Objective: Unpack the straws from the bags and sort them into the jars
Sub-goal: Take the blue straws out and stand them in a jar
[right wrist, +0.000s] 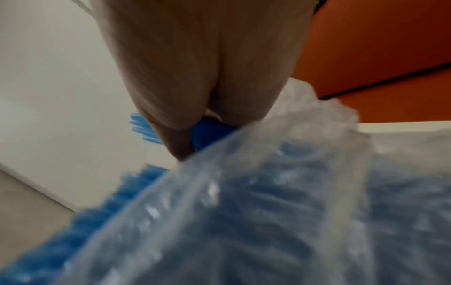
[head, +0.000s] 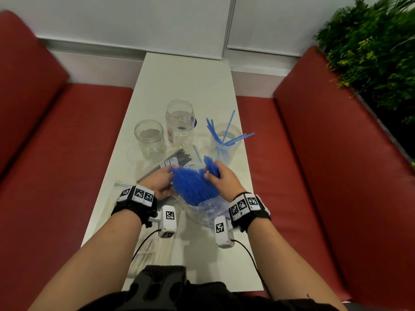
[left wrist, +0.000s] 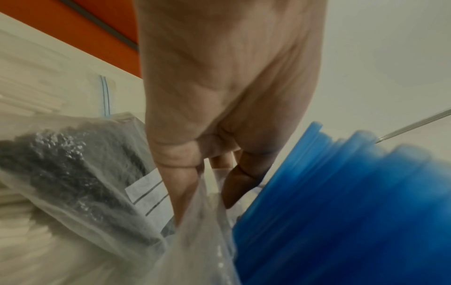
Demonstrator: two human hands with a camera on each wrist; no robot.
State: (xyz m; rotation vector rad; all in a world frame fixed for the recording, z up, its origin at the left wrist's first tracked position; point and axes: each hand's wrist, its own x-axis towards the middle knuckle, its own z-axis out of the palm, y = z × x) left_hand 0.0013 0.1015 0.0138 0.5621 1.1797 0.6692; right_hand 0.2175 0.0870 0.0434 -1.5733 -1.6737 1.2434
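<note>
Head view: you've got the bag (head: 202, 209) of blue straws (head: 193, 185) propped mouth-up in front of you, probably so they fan out and are easy to grab. Your right hand (head: 221, 178) is curled round a small bunch at the right edge of the fan. Your left hand (head: 158, 184) sits against the left side, likely steadying things. The jar (head: 225, 140) just beyond the right hand already has a few blue ones in it, while the other two jars (head: 149, 136) (head: 179, 122) have none, so I'd guess that's where this bunch goes.

Left wrist: your fingers (left wrist: 185, 185) are pinching the bag's plastic, with the straws right beside them. The bag of black straws (left wrist: 73, 173) lies just to the left.

Right wrist: blurry, but your thumb (right wrist: 175, 142) and fingers are clamped on blue straws poking out past them, with the crinkled bag directly below.
</note>
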